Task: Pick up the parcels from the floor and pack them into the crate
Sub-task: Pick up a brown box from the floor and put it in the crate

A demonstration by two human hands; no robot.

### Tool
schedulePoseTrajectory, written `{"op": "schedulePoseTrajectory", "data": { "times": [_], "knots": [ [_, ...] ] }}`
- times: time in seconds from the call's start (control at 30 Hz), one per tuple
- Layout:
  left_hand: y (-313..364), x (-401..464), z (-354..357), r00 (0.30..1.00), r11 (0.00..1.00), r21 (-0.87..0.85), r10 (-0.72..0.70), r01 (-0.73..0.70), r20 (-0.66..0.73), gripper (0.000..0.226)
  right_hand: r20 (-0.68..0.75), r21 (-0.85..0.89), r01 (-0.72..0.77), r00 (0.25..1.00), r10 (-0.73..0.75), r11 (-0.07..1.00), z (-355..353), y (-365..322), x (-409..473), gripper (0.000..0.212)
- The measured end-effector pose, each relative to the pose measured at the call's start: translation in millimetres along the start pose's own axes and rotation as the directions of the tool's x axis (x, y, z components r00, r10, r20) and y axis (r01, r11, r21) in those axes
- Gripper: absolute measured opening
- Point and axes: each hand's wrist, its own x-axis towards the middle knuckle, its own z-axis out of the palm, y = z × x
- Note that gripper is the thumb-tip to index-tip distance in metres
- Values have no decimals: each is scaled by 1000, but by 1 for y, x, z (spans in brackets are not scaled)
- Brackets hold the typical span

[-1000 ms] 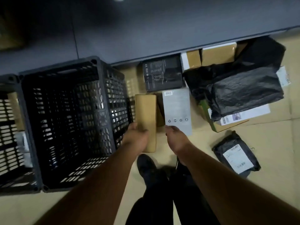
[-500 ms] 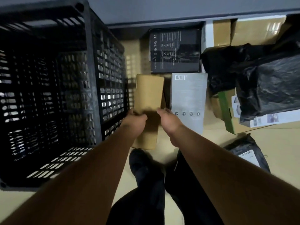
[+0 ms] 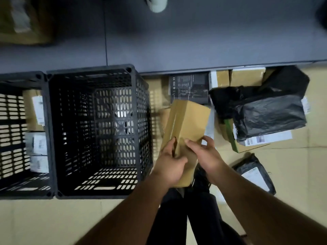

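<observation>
A long brown cardboard parcel [image 3: 185, 124] is lifted off the floor, tilted, just right of the empty black slatted crate [image 3: 141, 110]. My left hand [image 3: 169, 165] grips its near end from the left, thumb on top. My right hand [image 3: 205, 154] holds the same end from the right, fingers curled over it. More parcels lie on the floor to the right: a black printed box [image 3: 189, 87], a large black plastic bag [image 3: 265, 114], a small black mailer with a white label [image 3: 254, 174], and brown boxes [image 3: 246, 76] by the wall.
A second black crate [image 3: 19, 131] at the left holds several labelled parcels. A grey wall or cabinet front [image 3: 177, 41] runs behind everything. My dark trouser legs [image 3: 194, 209] stand below the parcel. A green-edged box [image 3: 231, 138] sticks out under the big bag.
Both hands have taken hold of the brown parcel and raised it off the floor, tilting it. The view has pulled back and up, showing both crates.
</observation>
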Motion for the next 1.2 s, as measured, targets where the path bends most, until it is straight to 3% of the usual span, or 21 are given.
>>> {"op": "schedulePoseTrajectory", "data": {
  "times": [0.27,0.43,0.57,0.73,0.8,0.87,1.0,1.1,1.2],
  "knots": [
    [24,-93,-10,972,977,23,206,-210,113,84,-131,21,183,975,-178,983,-15,-32,-96,76],
    [16,-132,-35,962,969,-56,247,-241,118,88,-100,-71,223,968,-230,972,1,-39,-130,88],
    [-4,-150,-47,974,966,-153,218,-206,66,88,-42,-111,282,957,-288,953,14,-44,-152,74],
    [-16,-179,-83,917,925,-206,245,-318,-314,35,141,2,150,979,-148,989,23,-49,-158,57],
    [-24,-189,-99,952,873,-425,123,-239,-282,25,240,16,118,964,-118,993,29,-53,-163,44],
    [-38,-200,-113,990,805,-582,45,-116,-134,23,324,14,77,943,-77,997,37,-57,-172,38],
    [-70,-223,-129,995,728,-682,101,-69,7,53,438,-20,17,899,-7,1000,58,-60,-195,49],
    [-87,-248,-136,990,707,-699,142,-104,-4,47,487,-65,29,874,6,997,81,-60,-212,44],
    [-104,-268,-141,991,668,-732,79,-136,-112,47,509,-119,34,860,32,992,109,-50,-223,44]
  ]
}}
